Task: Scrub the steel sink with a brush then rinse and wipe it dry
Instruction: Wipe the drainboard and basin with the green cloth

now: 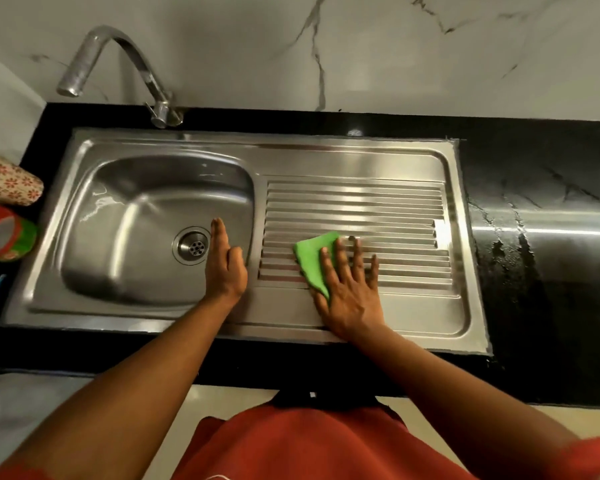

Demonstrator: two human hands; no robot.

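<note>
Sink (174,147), brushed steel, sunk into black glossy worktop (551,188); rounded bowl at left, ribbed draining board (378,209) at right. Right hand (349,289) flat on ribbed board, fingers spread and straight, palm pressing folded green cloth (314,259) onto ridges; grip released, nothing curled round cloth. Cloth soft, matte, roughly triangular where showing, peeking out to left of fingers. Left hand (226,265) held edge-on over right part of bowl, fingers straight and together, grasping nothing. Round perforated drain (192,246) just beside left fingertips. Streaks of wet sheen on bowl's left wall. Curved chrome tap (118,64) rising from behind bowl, spout arching leftward. Behind, white marble-look wall with grey veins. Worktop right of sink speckled with shiny wet patches. At far left edge, floral-patterned cup (11,183), red and green container (6,233), blue item partly cut off. Below worktop, pale floor and red garment.
</note>
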